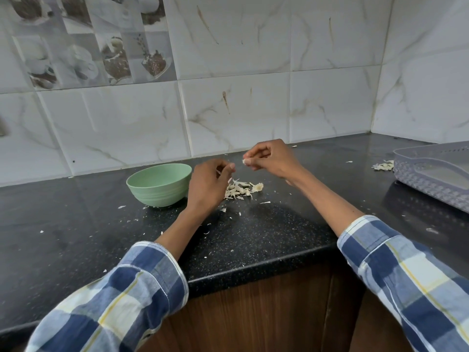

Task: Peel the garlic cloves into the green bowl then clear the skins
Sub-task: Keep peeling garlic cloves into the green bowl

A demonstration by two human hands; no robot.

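Black counter [266,237]: right hand [271,158] pinches a garlic clove [245,161]; left hand [208,186] pinches a skin strip over the skins [241,190], beside the green bowl [160,185].

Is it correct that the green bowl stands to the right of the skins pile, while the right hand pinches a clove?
Not quite. In the head view the green bowl stands left of the skins pile, not right. The right hand does pinch a clove.

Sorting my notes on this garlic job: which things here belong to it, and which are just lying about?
Part of the job: green bowl, garlic clove pinched by right hand, left hand, skin pile.
Lying about: grey basket, scraps beside it.
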